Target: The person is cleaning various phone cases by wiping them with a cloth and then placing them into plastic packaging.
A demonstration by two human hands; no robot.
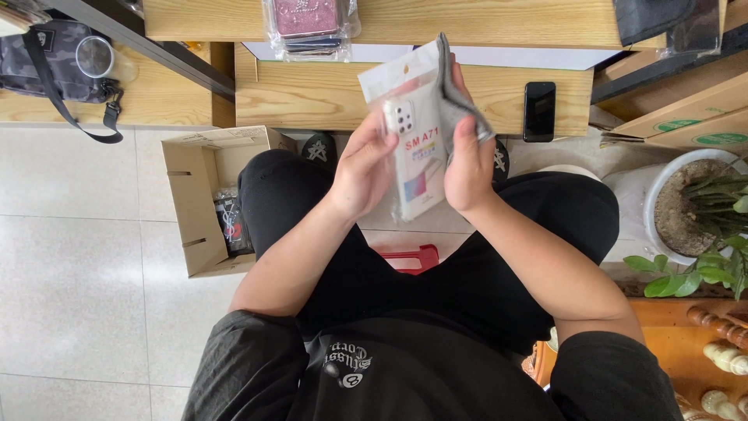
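Partly hidden behind left hand (365, 168) and right hand (467, 168): clear packet (413, 117) with a phone case inside, grasped by both above the lap. Right hand also pinching a grey cloth (452, 97). Open cardboard box (204, 199) on floor, contents dark, hard to make out.

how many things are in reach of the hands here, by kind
clear packaged phone case, held in the left hand: 1
grey cloth, held in the right hand: 1
black phone on the wooden shelf: 1
bagged stack of cases: 1
cardboard box: 1
total: 5
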